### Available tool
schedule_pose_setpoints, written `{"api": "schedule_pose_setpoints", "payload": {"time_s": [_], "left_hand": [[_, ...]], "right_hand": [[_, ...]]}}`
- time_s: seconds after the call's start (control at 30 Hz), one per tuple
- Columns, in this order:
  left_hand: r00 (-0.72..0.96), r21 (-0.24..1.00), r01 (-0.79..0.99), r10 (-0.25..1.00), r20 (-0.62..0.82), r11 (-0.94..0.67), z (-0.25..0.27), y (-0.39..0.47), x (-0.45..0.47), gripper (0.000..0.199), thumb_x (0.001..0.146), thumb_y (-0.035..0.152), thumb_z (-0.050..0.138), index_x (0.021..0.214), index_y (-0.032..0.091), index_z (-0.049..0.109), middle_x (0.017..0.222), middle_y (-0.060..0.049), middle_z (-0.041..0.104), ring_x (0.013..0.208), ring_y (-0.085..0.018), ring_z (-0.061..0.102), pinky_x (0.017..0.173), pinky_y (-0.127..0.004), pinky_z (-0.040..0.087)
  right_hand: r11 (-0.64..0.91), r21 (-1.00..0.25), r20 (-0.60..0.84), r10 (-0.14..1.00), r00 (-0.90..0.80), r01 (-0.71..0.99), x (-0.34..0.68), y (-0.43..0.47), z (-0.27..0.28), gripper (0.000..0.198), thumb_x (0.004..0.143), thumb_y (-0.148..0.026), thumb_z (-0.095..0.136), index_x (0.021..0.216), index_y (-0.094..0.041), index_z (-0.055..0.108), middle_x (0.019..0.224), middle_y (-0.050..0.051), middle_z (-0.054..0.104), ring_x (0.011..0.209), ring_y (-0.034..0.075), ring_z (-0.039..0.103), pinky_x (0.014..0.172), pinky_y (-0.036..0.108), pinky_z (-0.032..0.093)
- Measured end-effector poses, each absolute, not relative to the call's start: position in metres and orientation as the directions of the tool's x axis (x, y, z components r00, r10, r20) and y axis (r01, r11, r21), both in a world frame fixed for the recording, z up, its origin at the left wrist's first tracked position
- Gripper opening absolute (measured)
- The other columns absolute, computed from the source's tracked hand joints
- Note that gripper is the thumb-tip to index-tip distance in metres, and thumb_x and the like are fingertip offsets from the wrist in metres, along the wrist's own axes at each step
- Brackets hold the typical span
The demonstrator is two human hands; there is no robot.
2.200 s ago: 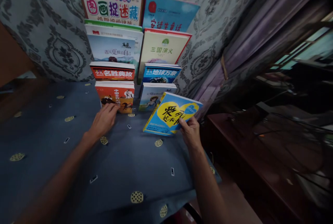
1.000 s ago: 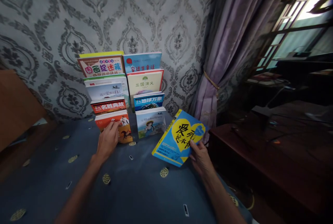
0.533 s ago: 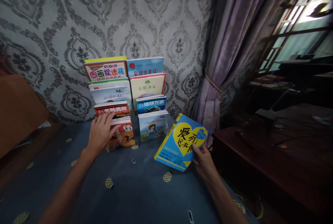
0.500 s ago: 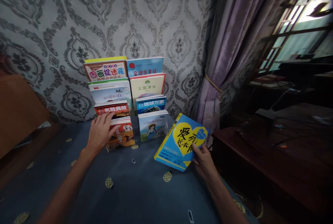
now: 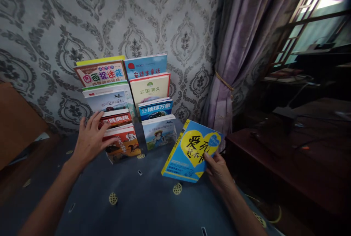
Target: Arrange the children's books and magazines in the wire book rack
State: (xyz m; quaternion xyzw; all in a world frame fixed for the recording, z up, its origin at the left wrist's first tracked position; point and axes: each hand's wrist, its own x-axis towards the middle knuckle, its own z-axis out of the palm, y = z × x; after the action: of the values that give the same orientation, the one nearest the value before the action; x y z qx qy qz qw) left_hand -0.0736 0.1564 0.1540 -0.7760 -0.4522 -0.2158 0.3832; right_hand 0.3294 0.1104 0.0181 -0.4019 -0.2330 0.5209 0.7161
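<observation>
My right hand (image 5: 221, 170) grips a blue book with yellow hearts (image 5: 193, 152) by its right edge, thumb on the cover. The book is tilted, front toward me, in front of the stacked books. At the left, my left hand (image 5: 90, 137) has its fingers apart by the left edge of two red books. Its fingertips overlap the rear red book (image 5: 120, 119), and the thumb lies across the front red book with horses (image 5: 126, 144). Whether the fingers press on them cannot be told. Right of these stands a pale blue book with a girl in a hat (image 5: 160, 137).
Two columns of books stand in rising tiers, including a brown-bordered book (image 5: 102, 73), a cream book (image 5: 150, 89) and a light blue book (image 5: 146, 66). Behind is a patterned wall (image 5: 142, 12). A cardboard box (image 5: 19, 119) is left; a purple curtain (image 5: 233, 45) and dark red furniture (image 5: 285, 163) are right.
My left hand has shifted left along the red books, uncovering more of the front one. The view has turned slightly. My right hand keeps holding the blue book in nearly the same place.
</observation>
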Motion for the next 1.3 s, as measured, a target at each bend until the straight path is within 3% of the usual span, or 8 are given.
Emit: {"api": "schedule_pose_setpoints", "payload": {"time_s": [0.1, 0.3, 0.47, 0.57, 0.73, 0.9, 1.1, 1.3], "left_hand": [[0.526, -0.419, 0.851, 0.537, 0.659, -0.318, 0.164, 0.163, -0.083, 0.032, 0.089, 0.054, 0.062, 0.103, 0.025, 0.064, 0.135, -0.017, 0.058, 0.123, -0.036, 0.055, 0.107, -0.062, 0.04], [0.549, -0.37, 0.832, 0.521, 0.653, -0.413, 0.18, 0.167, -0.088, 0.03, 0.095, 0.053, 0.05, 0.095, 0.025, 0.057, 0.122, -0.014, 0.062, 0.11, -0.032, 0.06, 0.095, -0.051, 0.05], [0.471, -0.285, 0.874, 0.543, 0.695, -0.394, 0.185, 0.169, -0.085, 0.039, 0.098, 0.052, 0.042, 0.118, 0.021, 0.052, 0.11, -0.014, 0.063, 0.102, -0.031, 0.061, 0.09, -0.047, 0.051], [0.437, -0.268, 0.895, 0.587, 0.682, -0.356, 0.19, 0.174, -0.085, 0.044, 0.098, 0.052, 0.038, 0.127, 0.022, 0.054, 0.105, -0.011, 0.062, 0.098, -0.031, 0.061, 0.087, -0.044, 0.051], [0.377, -0.206, 0.924, 0.667, 0.643, -0.323, 0.201, 0.182, -0.086, 0.032, 0.097, 0.051, 0.04, 0.102, 0.03, 0.063, 0.098, -0.002, 0.064, 0.09, -0.025, 0.063, 0.078, -0.038, 0.048], [0.252, -0.08, 0.962, 0.733, 0.632, -0.262, 0.2, 0.188, -0.083, 0.028, 0.097, 0.05, 0.043, 0.098, 0.03, 0.064, 0.088, 0.006, 0.07, 0.076, -0.018, 0.065, 0.07, -0.03, 0.046], [0.296, -0.187, 0.955, 0.699, 0.652, -0.229, 0.197, 0.191, -0.082, 0.034, 0.099, 0.052, 0.038, 0.102, 0.029, 0.063, 0.099, 0.002, 0.073, 0.085, -0.02, 0.068, 0.073, -0.03, 0.05], [0.497, -0.39, 0.867, 0.499, 0.709, -0.309, 0.211, 0.185, -0.032, 0.039, 0.102, 0.049, 0.034, 0.102, 0.022, 0.063, 0.091, -0.007, 0.071, 0.086, -0.026, 0.066, 0.076, -0.036, 0.05]], "right_hand": [[0.124, -0.821, -0.091, 0.935, 0.343, -0.557, 0.33, 0.11, 0.016, 0.049, 0.044, -0.041, 0.098, 0.083, -0.025, 0.072, 0.08, 0.002, 0.078, 0.037, 0.008, 0.051, 0.026, 0.014, 0.021], [0.033, -0.84, -0.117, 0.964, 0.24, -0.541, 0.333, 0.107, 0.011, 0.05, 0.048, -0.044, 0.097, 0.09, -0.027, 0.075, 0.086, 0.006, 0.08, 0.052, 0.019, 0.068, 0.035, 0.022, 0.043], [0.065, -0.84, -0.085, 0.965, 0.249, -0.539, 0.334, 0.104, 0.009, 0.051, 0.05, -0.045, 0.097, 0.092, -0.026, 0.074, 0.095, 0.007, 0.08, 0.074, 0.027, 0.076, 0.054, 0.032, 0.06], [0.106, -0.836, -0.065, 0.955, 0.289, -0.538, 0.332, 0.104, 0.009, 0.054, 0.051, -0.046, 0.096, 0.096, -0.026, 0.074, 0.099, 0.008, 0.08, 0.083, 0.03, 0.076, 0.062, 0.036, 0.063], [0.145, -0.833, -0.047, 0.943, 0.33, -0.534, 0.333, 0.103, 0.01, 0.049, 0.055, -0.045, 0.094, 0.096, -0.027, 0.074, 0.096, 0.007, 0.08, 0.086, 0.031, 0.076, 0.069, 0.041, 0.064], [0.15, -0.836, -0.064, 0.928, 0.366, -0.527, 0.334, 0.101, 0.008, 0.045, 0.056, -0.044, 0.094, 0.093, -0.029, 0.075, 0.093, 0.007, 0.08, 0.079, 0.029, 0.076, 0.065, 0.038, 0.064], [0.163, -0.828, -0.071, 0.919, 0.388, -0.536, 0.333, 0.102, 0.007, 0.045, 0.053, -0.045, 0.095, 0.091, -0.03, 0.076, 0.092, 0.006, 0.08, 0.073, 0.027, 0.076, 0.06, 0.035, 0.063], [0.158, -0.849, -0.036, 0.935, 0.353, -0.505, 0.332, 0.104, 0.005, 0.046, 0.057, -0.047, 0.094, 0.095, -0.027, 0.078, 0.094, 0.008, 0.08, 0.073, 0.026, 0.076, 0.061, 0.036, 0.064]]}}
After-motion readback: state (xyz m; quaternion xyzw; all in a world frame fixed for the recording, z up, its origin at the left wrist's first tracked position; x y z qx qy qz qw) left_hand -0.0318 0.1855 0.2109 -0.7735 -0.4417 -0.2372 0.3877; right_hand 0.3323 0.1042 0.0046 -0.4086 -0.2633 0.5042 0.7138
